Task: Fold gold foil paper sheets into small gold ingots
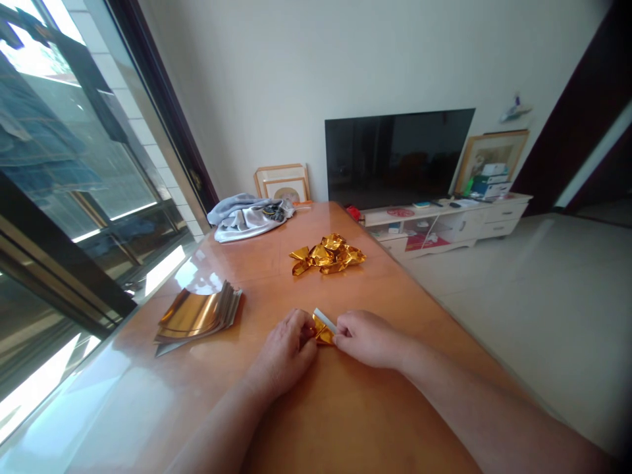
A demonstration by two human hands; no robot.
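Note:
A small sheet of gold foil paper (323,331), partly folded and with a pale strip of its back showing, lies between my two hands on the table. My left hand (291,345) pinches its left side with curled fingers. On the right side, my right hand (368,337) grips the edge between thumb and fingers. Beyond them sits a pile of folded gold foil pieces (336,253). A curved stack of flat gold foil sheets (192,313) rests to the left of my left hand.
The glossy orange-brown table (375,408) has its right edge beside my right forearm. Grey cloth (251,217) is heaped at the far left end. Past the table stand a white cabinet (464,220) and a dark television (399,158). A glass sliding door (99,164) is at left.

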